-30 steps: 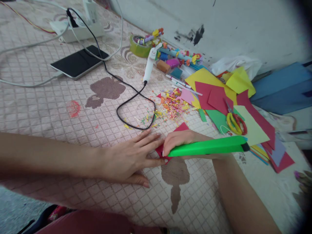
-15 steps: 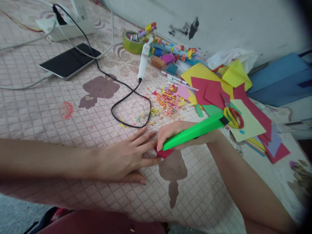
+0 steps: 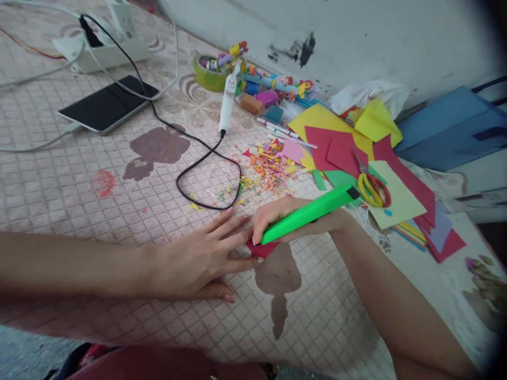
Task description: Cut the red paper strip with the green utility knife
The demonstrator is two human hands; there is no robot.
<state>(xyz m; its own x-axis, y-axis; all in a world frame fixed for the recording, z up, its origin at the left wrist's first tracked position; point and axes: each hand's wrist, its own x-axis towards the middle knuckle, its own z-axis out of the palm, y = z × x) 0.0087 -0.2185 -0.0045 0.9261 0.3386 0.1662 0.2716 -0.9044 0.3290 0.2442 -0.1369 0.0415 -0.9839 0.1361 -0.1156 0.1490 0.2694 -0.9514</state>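
Bench, covered in lattice-patterned cloth, carries the items listed. On my right I record a spread of coloured sheets, overlapping and loosely laid; at far left, a dark-screened device with a cable at one end. My left hand lies flat, fingers spread and gripping nothing, some tips resting at the red piece. My right hand is closed around the green tool, which slants up and rightward, its lower end at the red piece; contact there cannot be confirmed. I assess the tool as light and stiff, its smooth casing liable to slip; the sound hold is low, close behind that end. Scissors lie on the sheets, well apart from my fingers. The red piece sits on the cloth beneath my fingertips, partly hidden. I judge it thin, light and pliable, apt to slide or crease; hold it by flat pressure near its edges, never by pinching. Beyond both hands, a heap of shreds, loose and easily scattered.
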